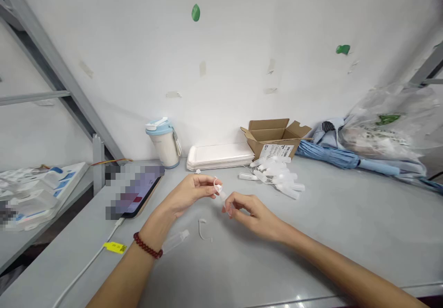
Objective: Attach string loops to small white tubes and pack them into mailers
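Note:
Above the grey table, both of my hands meet at a small translucent plastic bottle [223, 196]. My left hand [188, 192] pinches a small white cap with a thin loop strap [218, 187] at the bottle's upper end. Thumb and fingers of my right hand [251, 213] close on the lower end of that bottle, partly hiding it. Whether the cap sits fully on the bottle, I cannot tell. Beside my left wrist lies another clear bottle [175, 241]. A loose white strap with a cap end [201, 229] rests on the table between my forearms.
Several small bottles [277, 174] lie piled before an open cardboard box [275, 137]. White trays [221, 156] are stacked beside it. A tumbler [163, 144] stands by the wall, with a plugged-in phone [138, 195] at left. A blue umbrella [328, 156] lies right.

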`<state>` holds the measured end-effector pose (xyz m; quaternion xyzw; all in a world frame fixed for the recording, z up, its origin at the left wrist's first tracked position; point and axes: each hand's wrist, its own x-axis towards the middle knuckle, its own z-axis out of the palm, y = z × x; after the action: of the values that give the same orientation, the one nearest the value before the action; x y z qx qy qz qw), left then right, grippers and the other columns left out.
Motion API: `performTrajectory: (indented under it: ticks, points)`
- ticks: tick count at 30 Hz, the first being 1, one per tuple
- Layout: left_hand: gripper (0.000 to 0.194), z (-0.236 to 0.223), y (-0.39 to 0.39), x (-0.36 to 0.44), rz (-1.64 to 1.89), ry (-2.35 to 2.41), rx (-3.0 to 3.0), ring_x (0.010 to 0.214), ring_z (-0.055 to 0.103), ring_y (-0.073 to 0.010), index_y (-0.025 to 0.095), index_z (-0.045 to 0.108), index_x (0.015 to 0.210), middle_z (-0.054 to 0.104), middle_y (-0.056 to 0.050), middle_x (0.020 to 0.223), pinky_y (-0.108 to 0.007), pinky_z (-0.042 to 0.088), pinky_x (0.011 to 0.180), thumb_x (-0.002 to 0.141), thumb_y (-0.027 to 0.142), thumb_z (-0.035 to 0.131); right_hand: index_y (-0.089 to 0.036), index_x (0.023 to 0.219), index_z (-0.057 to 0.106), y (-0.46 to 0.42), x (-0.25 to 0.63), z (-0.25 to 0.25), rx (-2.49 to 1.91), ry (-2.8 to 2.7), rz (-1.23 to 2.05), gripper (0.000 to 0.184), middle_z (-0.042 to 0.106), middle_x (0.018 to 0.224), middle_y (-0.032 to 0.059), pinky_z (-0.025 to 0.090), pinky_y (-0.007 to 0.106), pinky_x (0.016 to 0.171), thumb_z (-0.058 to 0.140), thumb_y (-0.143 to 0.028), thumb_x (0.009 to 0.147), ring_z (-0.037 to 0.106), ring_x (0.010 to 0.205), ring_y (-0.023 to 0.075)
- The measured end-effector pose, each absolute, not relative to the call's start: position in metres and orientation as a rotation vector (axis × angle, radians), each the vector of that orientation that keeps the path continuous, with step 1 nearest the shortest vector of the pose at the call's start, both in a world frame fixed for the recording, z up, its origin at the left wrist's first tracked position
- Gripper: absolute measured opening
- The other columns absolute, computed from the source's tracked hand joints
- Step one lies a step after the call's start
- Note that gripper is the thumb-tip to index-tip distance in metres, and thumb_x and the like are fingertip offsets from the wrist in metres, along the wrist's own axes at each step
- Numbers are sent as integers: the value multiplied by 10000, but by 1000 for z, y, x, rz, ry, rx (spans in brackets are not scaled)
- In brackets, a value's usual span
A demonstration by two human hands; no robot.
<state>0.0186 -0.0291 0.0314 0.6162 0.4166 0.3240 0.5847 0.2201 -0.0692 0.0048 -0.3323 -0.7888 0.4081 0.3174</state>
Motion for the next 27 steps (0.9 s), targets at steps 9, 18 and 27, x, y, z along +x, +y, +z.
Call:
performTrajectory:
  ticks: [9, 18, 27]
  points:
    - [196, 31, -34, 25, 765, 954, 1601, 788, 568, -142, 167, 668, 824, 646, -20, 806, -287, 443, 786, 711, 326, 685, -214, 806, 421, -59, 222, 5, -758, -1294, 1819, 90, 464, 659, -35, 280, 236, 568, 479, -276, 836, 340, 552, 85]
    - [296, 25, -35, 33, 848, 946, 1577, 896, 586, -182, 164, 648, 948, 649, -57, 932, -314, 452, 831, 705, 330, 683, -217, 830, 412, -59, 222, 5, -650, -1050, 1996, 178, 435, 659, -34, 246, 224, 532, 550, -328, 817, 307, 513, 70]
    - [254, 31, -39, 37, 762, 952, 1658, 612, 552, -116, 136, 663, 818, 615, -16, 704, -258, 473, 626, 773, 377, 596, -218, 835, 421, -59, 223, 4, -667, -1091, 1978, 162, 431, 654, -35, 256, 224, 542, 537, -331, 827, 310, 514, 68]
